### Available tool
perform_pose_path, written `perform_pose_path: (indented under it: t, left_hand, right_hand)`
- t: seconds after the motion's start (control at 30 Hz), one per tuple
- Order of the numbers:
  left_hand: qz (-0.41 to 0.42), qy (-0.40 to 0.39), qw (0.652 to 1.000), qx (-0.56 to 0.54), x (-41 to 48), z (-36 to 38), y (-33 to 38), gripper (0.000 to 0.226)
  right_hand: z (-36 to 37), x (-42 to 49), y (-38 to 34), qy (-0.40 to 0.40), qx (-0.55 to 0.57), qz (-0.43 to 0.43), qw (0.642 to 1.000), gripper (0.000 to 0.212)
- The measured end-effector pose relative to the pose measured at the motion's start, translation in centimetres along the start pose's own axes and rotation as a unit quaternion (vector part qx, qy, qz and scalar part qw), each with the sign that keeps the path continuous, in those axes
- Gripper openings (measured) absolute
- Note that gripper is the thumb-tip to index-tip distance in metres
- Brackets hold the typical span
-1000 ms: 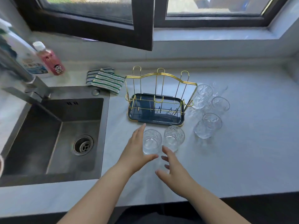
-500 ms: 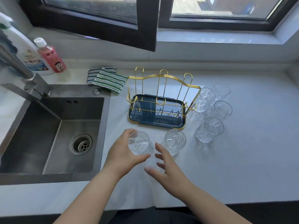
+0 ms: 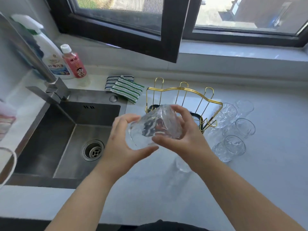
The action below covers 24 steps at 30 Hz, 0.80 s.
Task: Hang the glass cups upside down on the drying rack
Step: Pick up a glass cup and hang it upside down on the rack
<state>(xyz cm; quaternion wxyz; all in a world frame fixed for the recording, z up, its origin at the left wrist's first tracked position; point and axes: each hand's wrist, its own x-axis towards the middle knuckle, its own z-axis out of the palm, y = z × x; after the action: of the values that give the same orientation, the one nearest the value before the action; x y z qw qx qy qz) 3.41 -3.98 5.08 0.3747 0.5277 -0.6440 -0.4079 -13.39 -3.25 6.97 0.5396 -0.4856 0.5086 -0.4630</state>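
A clear patterned glass cup (image 3: 154,126) is lifted above the counter in front of the rack, tilted on its side with its mouth toward me and to the left. My left hand (image 3: 122,144) grips its rim end and my right hand (image 3: 185,135) holds its base end. The gold wire drying rack (image 3: 181,90) on a dark tray stands just behind the cup, its pegs bare. Another glass cup (image 3: 182,165) stands on the counter, partly hidden under my right wrist. Several more glass cups (image 3: 233,127) are grouped right of the rack.
A steel sink (image 3: 55,135) with a faucet (image 3: 41,72) lies to the left. Two bottles (image 3: 73,62) stand behind it, and striped cloths (image 3: 125,88) lie between sink and rack. The open window frame (image 3: 170,30) overhangs the back of the counter.
My left hand lifted the left cup off the counter and tipped it over. My right hand came up and took hold of its base. The view has shifted closer.
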Motion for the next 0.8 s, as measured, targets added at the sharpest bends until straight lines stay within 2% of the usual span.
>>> perform_pose_path:
  t: [0.1,0.17,0.23,0.33,0.53,0.8]
  left_hand:
    - [0.058,0.030,0.996,0.062,2.6,0.2,0.5,0.075]
    - [0.084,0.043,0.993,0.067,4.2,0.8,0.0,0.075]
    - [0.070,0.048,0.995,0.054,5.6,1.4,-1.0,0.074]
    - [0.005,0.043,0.998,0.039,6.8,1.9,-2.6,0.073]
    - [-0.070,0.022,0.997,-0.012,7.9,2.6,-5.2,0.066]
    - [-0.086,-0.003,0.996,-0.038,8.7,3.1,-6.3,0.068]
  right_hand:
    - [0.5,1.9,-1.7,0.018,-0.182,-0.094,0.979,0.080]
    - [1.1,3.5,-1.5,0.036,-0.247,-0.112,0.962,0.082]
    - [1.6,5.0,-0.4,0.049,-0.254,-0.096,0.961,0.084]
    - [1.9,6.5,1.8,0.065,-0.245,-0.042,0.966,0.087]
    - [1.9,8.0,4.4,0.057,-0.223,0.012,0.973,0.083]
    - [1.9,8.6,5.4,0.061,-0.232,0.039,0.970,0.084]
